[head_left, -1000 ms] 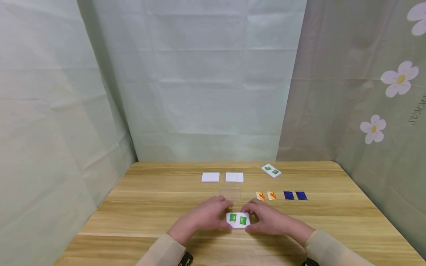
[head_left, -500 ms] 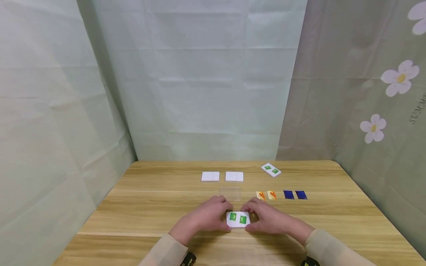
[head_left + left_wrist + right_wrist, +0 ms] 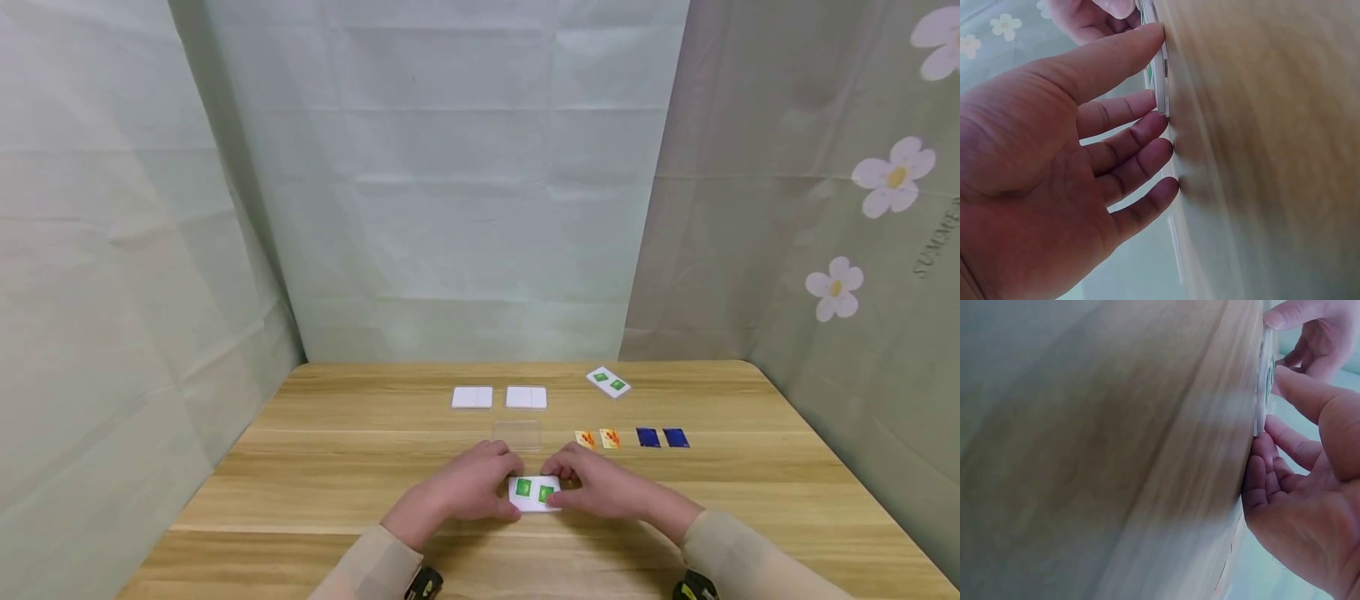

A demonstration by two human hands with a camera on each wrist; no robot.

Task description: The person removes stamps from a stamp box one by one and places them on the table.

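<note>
Across my remote view I see the wooden table (image 3: 322,500), and over it the left grip (image 3: 476,483) and right grip (image 3: 603,485), pinching opposite ends of a white card (image 3: 535,493) between them. Just beyond the card lies a clear case (image 3: 517,435). Blue squares (image 3: 648,437) rest to the right, orange squares (image 3: 610,438) closer in. Smallest, two green squares (image 3: 523,487) sit on the card, the right thumb (image 3: 564,499) partly over one.

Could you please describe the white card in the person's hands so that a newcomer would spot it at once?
On the wooden table, find the left hand and the right hand near the viewer. The small white card between them carries two green squares. Unlike the slanted card with green squares near the table's far edge, it is gripped by both hands.
</note>
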